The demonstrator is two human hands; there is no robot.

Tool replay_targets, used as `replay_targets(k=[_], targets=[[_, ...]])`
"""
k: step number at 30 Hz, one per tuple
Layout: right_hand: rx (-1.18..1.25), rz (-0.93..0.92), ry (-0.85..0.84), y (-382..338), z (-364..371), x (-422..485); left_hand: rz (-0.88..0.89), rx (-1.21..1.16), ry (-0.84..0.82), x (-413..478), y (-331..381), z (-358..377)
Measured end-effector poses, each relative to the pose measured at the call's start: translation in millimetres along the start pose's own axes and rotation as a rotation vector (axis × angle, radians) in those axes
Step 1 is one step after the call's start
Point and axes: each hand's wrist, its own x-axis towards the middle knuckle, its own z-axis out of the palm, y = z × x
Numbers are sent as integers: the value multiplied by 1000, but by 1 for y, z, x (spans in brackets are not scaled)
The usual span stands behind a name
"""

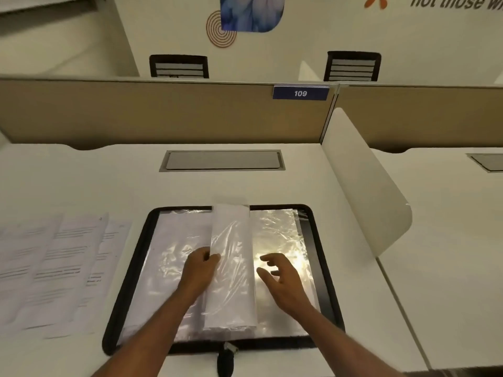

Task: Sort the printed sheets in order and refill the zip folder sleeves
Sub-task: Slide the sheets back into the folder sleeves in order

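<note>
A black zip folder (325,257) lies open on the white desk, its clear plastic sleeves spread to both sides. One sleeve (234,257) stands half turned along the spine, white paper showing inside it. My left hand (200,270) pinches that sleeve's left edge. My right hand (283,281) hovers just to its right, over the shiny right-hand sleeves (280,229), with fingers spread and nothing in them. Several printed sheets (62,265) lie fanned out on the desk to the left of the folder.
A grey cable hatch (221,160) is set into the desk behind the folder. A white curved divider (362,183) rises at the right and a tan partition (163,112) with a "109" label at the back. The folder's black zip pull (226,361) hangs at the near edge.
</note>
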Motion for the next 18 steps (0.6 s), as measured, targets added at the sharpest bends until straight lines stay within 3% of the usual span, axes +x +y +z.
replay_targets(k=[8,12,18], targets=[[-255,-67,-330,-10,34,-9,19,144,286,-3,-32,-68],[-468,-150,-440,-12,55,-9,163,459,371,-13,-43,-71],[-658,-214,-428,-8,75,-13,167,798,190,-21,-64,-58]])
